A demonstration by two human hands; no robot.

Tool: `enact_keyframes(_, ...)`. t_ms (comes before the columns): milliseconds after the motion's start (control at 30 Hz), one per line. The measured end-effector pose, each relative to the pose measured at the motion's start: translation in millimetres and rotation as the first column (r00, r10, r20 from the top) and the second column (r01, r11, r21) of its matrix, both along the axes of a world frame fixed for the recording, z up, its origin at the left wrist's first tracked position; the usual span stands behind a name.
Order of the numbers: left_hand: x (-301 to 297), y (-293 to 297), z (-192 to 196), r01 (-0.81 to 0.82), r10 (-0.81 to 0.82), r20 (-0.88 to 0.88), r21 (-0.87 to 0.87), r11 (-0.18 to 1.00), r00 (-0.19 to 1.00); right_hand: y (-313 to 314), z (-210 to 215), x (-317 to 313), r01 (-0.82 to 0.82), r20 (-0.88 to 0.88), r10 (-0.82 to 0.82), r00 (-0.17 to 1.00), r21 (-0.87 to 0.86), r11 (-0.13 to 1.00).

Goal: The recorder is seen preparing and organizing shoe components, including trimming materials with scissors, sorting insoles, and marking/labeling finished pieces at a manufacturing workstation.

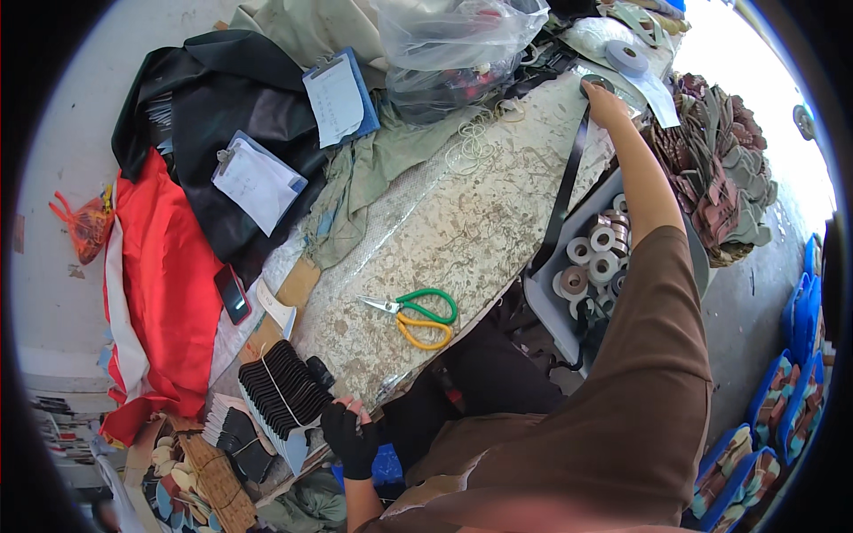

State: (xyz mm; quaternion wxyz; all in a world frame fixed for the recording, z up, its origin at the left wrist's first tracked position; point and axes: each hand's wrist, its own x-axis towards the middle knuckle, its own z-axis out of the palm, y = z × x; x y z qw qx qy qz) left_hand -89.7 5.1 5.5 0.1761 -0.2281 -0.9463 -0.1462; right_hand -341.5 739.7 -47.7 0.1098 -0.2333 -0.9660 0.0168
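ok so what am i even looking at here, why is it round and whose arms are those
There is no machine here: a person wears a wide fisheye camera on the head, looking down, which bends the picture into a circle. The arms are that person's own. The right hand reaches far out and touches the end of a long black strip near a dark tape roll. The left hand, in a dark fingerless glove, rests at a bundled stack of black cut pieces. On the worn worktable lie scissors with green and yellow handles; beside it are clipboards, black and red cloth, and a grey tray of tape rolls.
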Motion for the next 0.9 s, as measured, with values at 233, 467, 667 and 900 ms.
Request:
enact_keyframes(233,-40.8,65.7,-1.6,0.274,-0.276,0.127,0.038,0.961,0.953,59.0,16.8,5.1,-0.021,-0.623,-0.102,0.776,-0.187,0.982)
enact_keyframes(467,-43.9,115.7,-4.1,0.369,-0.496,0.276,0.404,0.837,0.823,27.4,211.7,82.1,-0.332,-0.725,0.224,0.651,-0.007,0.943)
enact_keyframes(667,-87.6,281.3,48.3,0.297,-0.81,0.224,0.851,0.434,0.542,-186.3,287.5,122.5,-0.584,-0.458,0.445,0.77,-0.225,0.78)
enact_keyframes(900,-85.9,353.7,18.5,0.254,-0.931,0.309,0.901,0.352,0.193,-211.0,295.0,136.7,-0.764,-0.616,0.509,0.601,-0.256,0.592)
